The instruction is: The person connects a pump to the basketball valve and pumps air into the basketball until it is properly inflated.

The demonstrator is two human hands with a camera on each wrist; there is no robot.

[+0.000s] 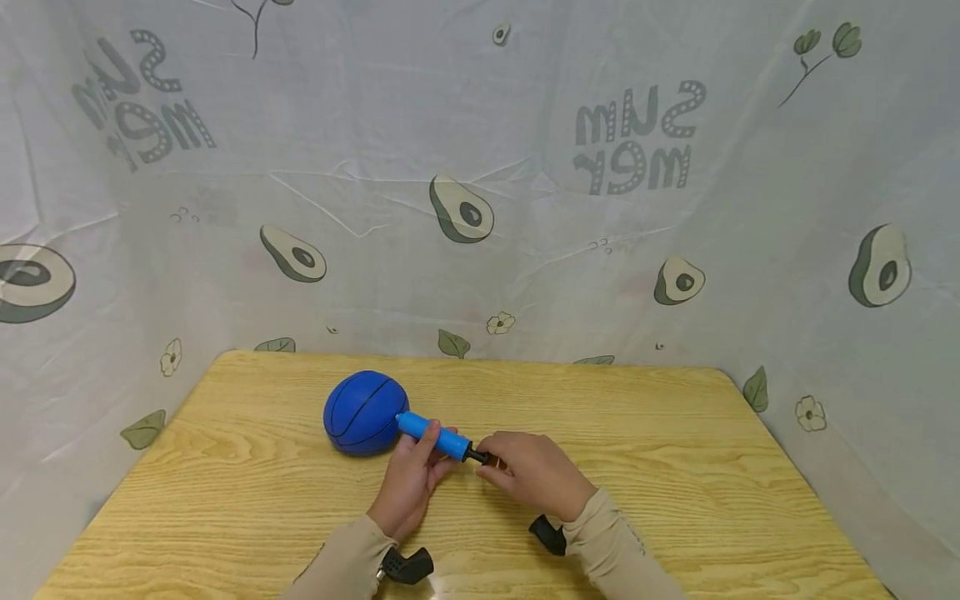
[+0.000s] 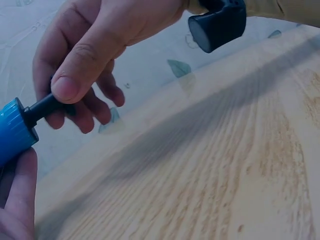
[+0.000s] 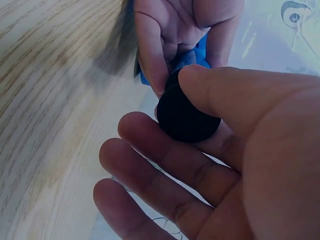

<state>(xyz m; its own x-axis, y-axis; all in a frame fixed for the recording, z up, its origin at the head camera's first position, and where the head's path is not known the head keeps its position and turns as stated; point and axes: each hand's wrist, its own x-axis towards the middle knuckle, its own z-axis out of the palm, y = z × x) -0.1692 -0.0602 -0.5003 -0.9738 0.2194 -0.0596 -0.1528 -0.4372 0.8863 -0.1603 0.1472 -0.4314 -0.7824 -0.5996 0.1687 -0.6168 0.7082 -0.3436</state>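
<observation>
A blue ball (image 1: 362, 414) with black seam lines rests on the wooden table, left of centre. Against its right side lies the tip of a blue hand pump (image 1: 433, 435), which slants down to the right. My left hand (image 1: 409, 483) holds the pump's barrel, thumb on top. At the other end my right hand (image 1: 536, 471) pinches the black handle (image 3: 187, 115) between thumb and index finger, the other fingers loosely spread in the right wrist view. A short stretch of black rod (image 2: 42, 109) shows between barrel and handle. Whether the tip enters the ball cannot be made out.
The wooden table (image 1: 637, 425) spreads out around the hands. Behind it and at both sides hangs a pale curtain (image 1: 525, 275) printed with avocados, leaves and letters. A black wrist device (image 1: 407, 566) sits at the left wrist, another (image 1: 548, 535) at the right.
</observation>
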